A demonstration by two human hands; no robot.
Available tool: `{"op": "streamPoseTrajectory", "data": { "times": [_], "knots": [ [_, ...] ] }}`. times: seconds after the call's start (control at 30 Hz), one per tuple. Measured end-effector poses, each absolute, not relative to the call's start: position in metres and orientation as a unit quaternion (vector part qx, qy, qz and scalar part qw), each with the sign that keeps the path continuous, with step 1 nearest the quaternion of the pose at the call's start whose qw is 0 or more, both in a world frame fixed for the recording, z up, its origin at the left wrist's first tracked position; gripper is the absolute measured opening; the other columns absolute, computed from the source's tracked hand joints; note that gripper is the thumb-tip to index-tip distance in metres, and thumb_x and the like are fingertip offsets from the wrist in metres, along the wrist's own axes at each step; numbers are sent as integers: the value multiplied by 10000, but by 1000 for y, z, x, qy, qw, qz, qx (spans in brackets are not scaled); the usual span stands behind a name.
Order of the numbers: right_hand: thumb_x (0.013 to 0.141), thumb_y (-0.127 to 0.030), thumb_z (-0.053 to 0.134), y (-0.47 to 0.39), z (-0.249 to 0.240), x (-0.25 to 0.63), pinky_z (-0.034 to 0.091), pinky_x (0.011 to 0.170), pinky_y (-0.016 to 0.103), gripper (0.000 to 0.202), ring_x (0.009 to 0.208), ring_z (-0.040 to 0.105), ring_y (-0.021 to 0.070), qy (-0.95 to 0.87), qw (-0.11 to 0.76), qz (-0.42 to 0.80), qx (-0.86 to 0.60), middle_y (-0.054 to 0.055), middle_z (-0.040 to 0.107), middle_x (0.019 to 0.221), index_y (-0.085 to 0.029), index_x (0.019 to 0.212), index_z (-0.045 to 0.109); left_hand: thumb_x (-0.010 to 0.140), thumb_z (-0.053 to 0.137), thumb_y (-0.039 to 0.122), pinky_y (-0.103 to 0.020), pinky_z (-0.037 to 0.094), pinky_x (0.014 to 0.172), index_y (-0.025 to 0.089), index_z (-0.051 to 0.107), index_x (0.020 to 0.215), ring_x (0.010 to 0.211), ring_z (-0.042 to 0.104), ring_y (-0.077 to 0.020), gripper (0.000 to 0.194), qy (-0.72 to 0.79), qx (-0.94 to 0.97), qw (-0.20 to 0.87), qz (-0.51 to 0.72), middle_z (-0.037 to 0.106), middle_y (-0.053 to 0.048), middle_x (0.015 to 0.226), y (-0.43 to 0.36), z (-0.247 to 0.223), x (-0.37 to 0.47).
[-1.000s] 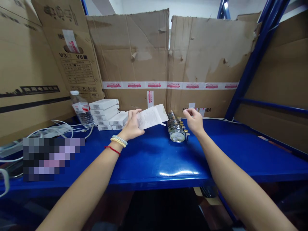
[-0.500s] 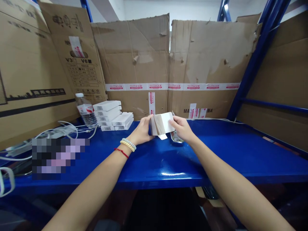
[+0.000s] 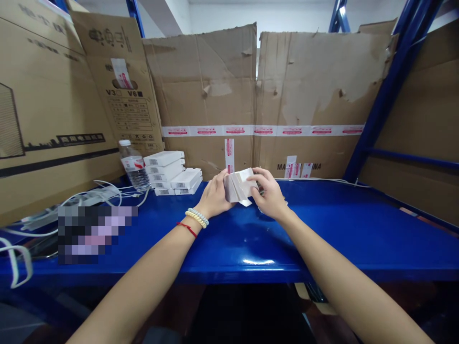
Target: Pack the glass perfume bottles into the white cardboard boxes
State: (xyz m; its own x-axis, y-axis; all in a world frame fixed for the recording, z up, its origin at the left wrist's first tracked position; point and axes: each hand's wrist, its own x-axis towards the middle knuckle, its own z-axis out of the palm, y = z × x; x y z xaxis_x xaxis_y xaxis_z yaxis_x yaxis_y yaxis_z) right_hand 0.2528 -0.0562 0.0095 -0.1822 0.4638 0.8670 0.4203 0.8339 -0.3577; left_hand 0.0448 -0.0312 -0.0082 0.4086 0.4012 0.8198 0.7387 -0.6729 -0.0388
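Observation:
A small white cardboard box (image 3: 234, 188) is held above the blue table with its end flaps standing out. My left hand (image 3: 216, 195) is closed around its left side. At the right end, the fingers and thumb of my right hand (image 3: 269, 192) grip the box by its edge and a flap. Behind and below my right hand lies a shiny, clear object (image 3: 264, 210), mostly hidden, so its kind cannot be made out. What is inside the box is not visible.
To the left stand stacked white boxes (image 3: 164, 171) and a water bottle (image 3: 134, 167). White cables (image 3: 77, 196) and a power strip lie at the far left, beside a blurred-out item (image 3: 96, 234). Cardboard sheets (image 3: 208, 105) wall the back of the blue table (image 3: 344, 229).
My right hand has shifted its grip on the box's right end, its fingers now curled over the flap. The box has tilted slightly. The shiny object is more covered by my right hand.

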Motion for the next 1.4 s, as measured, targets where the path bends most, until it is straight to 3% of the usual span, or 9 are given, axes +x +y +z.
{"op": "streamPoseTrajectory", "data": {
  "times": [0.07,0.17,0.4,0.57,0.87,1.07,1.23,1.4],
  "knots": [
    [778,-120,503,-56,10,253,496,933,444,226,1092,578,235,-788,552,-12,-273,107,513,1291,-226,899,661,650,762,287,-527,466,947,182,46,1446,1168,545,-351,1076,-355,-802,229,-422,500,-187,1284,-31,-8,46],
    [786,-159,551,-56,10,252,449,998,477,167,1167,533,261,-810,523,-25,-265,123,507,1284,-214,881,677,671,742,273,-536,437,965,177,86,1437,1172,519,-351,1013,-346,-793,260,-429,494,-193,1287,-31,-8,48],
    [750,-221,660,-58,9,251,436,956,521,115,1121,501,287,-820,487,-45,-296,116,564,1175,-228,864,675,678,717,245,-531,412,994,187,111,1440,1194,468,-341,975,-322,-788,278,-445,478,-181,1285,-32,-7,50],
    [744,-210,665,-62,12,250,426,940,517,103,1081,499,277,-813,492,-50,-306,93,573,1147,-248,837,686,694,740,317,-534,434,981,202,124,1426,1181,484,-344,964,-311,-782,282,-461,466,-178,1279,-31,-7,51],
    [781,-295,667,-62,10,249,406,978,499,115,1082,470,273,-819,483,-38,-308,88,558,1136,-252,882,700,687,758,379,-533,430,1008,217,0,1429,1216,489,-341,1073,-324,-814,212,-433,429,-183,1326,-29,-11,51],
    [955,-351,402,-65,12,250,371,1006,495,346,1115,465,263,-842,452,4,-296,106,574,1138,-208,833,693,719,708,321,-536,388,1015,180,122,1426,1212,471,-342,929,-366,-791,217,-440,470,-188,1308,-30,-11,52],
    [858,-360,565,-62,12,250,398,972,522,239,1112,457,297,-833,459,-19,-308,140,568,1134,-176,732,651,715,684,312,-544,339,1024,160,212,1405,1222,439,-355,850,-398,-780,233,-422,459,-197,1316,-33,-8,54],
    [835,-279,551,-58,14,253,387,996,531,208,1158,464,297,-812,486,-11,-323,137,556,1234,-185,656,600,656,703,250,-524,356,1002,166,294,1344,1198,432,-356,805,-423,-770,241,-411,455,-185,1284,-33,-5,51]
  ]
}}
